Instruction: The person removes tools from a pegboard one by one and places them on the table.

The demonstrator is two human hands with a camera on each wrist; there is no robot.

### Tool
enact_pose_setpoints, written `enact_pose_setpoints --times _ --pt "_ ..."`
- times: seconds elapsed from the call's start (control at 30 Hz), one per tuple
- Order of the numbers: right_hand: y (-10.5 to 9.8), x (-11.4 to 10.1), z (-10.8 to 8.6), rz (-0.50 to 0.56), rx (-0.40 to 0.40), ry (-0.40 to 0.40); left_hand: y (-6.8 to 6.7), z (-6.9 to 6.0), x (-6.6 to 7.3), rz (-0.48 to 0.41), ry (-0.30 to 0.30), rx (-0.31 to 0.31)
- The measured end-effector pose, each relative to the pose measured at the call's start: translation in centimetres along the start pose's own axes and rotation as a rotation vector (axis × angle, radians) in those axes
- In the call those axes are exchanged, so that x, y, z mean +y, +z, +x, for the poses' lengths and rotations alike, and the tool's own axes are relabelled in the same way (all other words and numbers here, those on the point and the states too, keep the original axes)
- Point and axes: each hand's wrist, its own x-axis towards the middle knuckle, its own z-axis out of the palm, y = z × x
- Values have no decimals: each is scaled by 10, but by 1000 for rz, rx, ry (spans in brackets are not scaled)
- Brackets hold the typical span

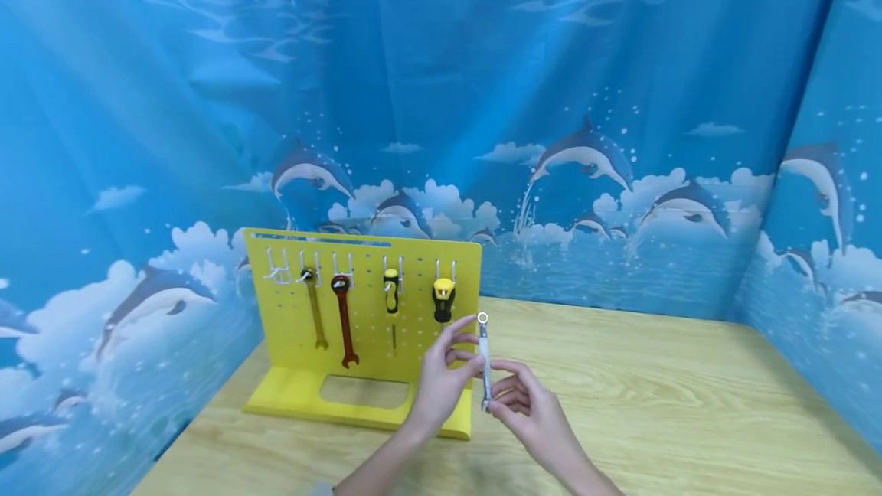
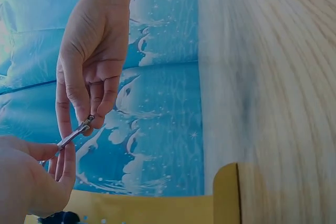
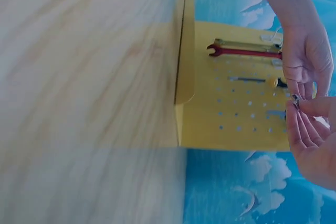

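A small silver wrench [image 1: 485,362] stands nearly upright between both hands, its ring end at the top. The left hand [image 1: 437,385] pinches its middle between thumb and fingers, with the index finger reaching up beside the ring. Lower down, the right hand [image 1: 540,416] holds the open-jaw end with thumb and fingers. In the left wrist view, the wrench [image 2: 73,136] slants between the left hand [image 2: 34,174] and the right hand [image 2: 97,51]. The right wrist view shows only the wrench's end [image 3: 296,101] among the fingers of the right hand [image 3: 317,145] and left hand [image 3: 310,59].
A yellow pegboard [image 1: 285,327] stands behind the hands and to their left. On its hooks hang a brass-coloured wrench [image 1: 317,320], a red wrench [image 1: 346,327], a screwdriver [image 1: 391,293] and a short yellow-black tool [image 1: 443,301]. The wooden table [image 1: 654,389] extends right, before a dolphin-printed curtain [image 1: 441,98].
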Motion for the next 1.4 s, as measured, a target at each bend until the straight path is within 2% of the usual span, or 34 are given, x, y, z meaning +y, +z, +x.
enact_pose_setpoints --times 0.2,0.47,0.67,0.8,1.03,1.2,1.4 --pt "-12 12 -8 -17 -3 3 15 3 -16 -39 -10 -12" --pt "-23 24 -11 -24 9 25 30 10 -36 -80 -68 -12" --pt "-27 34 -14 -63 14 107 39 15 -59 -103 -120 3" --pt "-28 42 -17 -47 18 174 44 16 -71 -110 -156 17" --pt "-27 57 -21 -27 58 322 50 17 -89 -91 -258 43" --pt "-26 68 -25 -42 55 367 55 15 -105 -75 -299 57" --pt "-27 77 -27 -12 18 386 55 12 -114 -72 -315 55"
